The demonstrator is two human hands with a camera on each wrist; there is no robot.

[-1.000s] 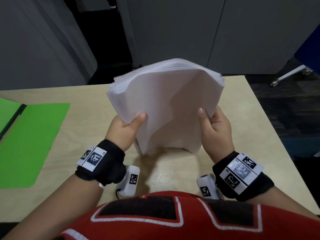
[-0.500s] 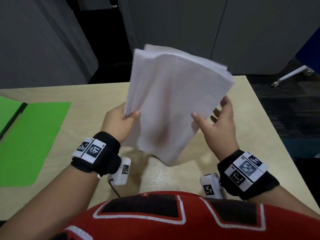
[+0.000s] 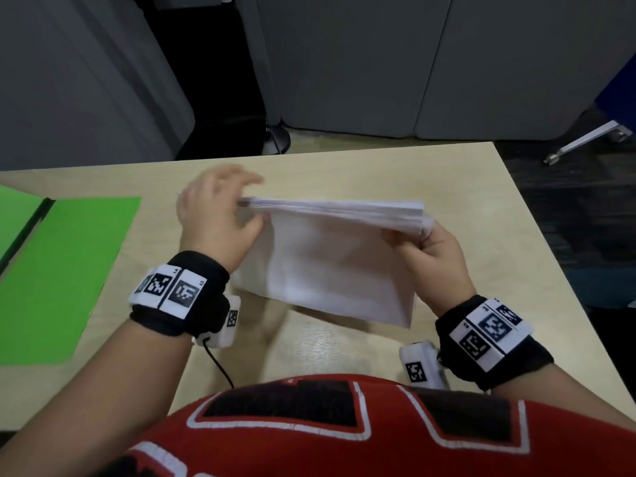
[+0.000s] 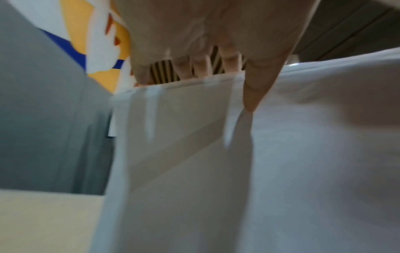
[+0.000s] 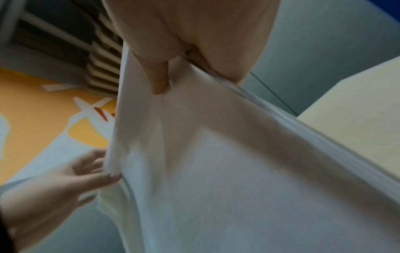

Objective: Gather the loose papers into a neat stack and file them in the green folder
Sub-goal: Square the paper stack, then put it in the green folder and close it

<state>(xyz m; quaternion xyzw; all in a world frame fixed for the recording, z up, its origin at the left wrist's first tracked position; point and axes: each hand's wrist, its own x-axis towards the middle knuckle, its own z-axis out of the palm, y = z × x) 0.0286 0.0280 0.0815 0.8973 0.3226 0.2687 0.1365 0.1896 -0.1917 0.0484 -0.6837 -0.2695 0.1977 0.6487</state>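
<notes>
We observe the stack of papers (image 3: 330, 266) held up on edge above the table (image 3: 344, 342), its upper long edge running left to right and its lower edge hanging towards the person's body. From the head view we cannot tell whether that lower edge touches the table surface.

The right hand (image 3: 432, 256) grasps the stack at its upper right corner: the right wrist view shows the thumb on the near face and the fingers (image 5: 218, 56) behind the sheets, pinching them together. The sheet edges at that corner lie slightly fanned.

The left hand (image 3: 215, 218) is at the upper left corner of the stack. Its fingers are extended and spread, not curled round the paper; in the left wrist view the thumb (image 4: 257, 89) lies on the near face and the fingertips (image 4: 184, 70) reach past the top edge. We record this hand as released, touching the stack only. It is motion-blurred in the head view.

The green folder (image 3: 58, 280) lies open and flat at the left of the table, well apart from the papers, with no sheet on it. Both wrists carry black bands with printed markers (image 3: 172, 290).
</notes>
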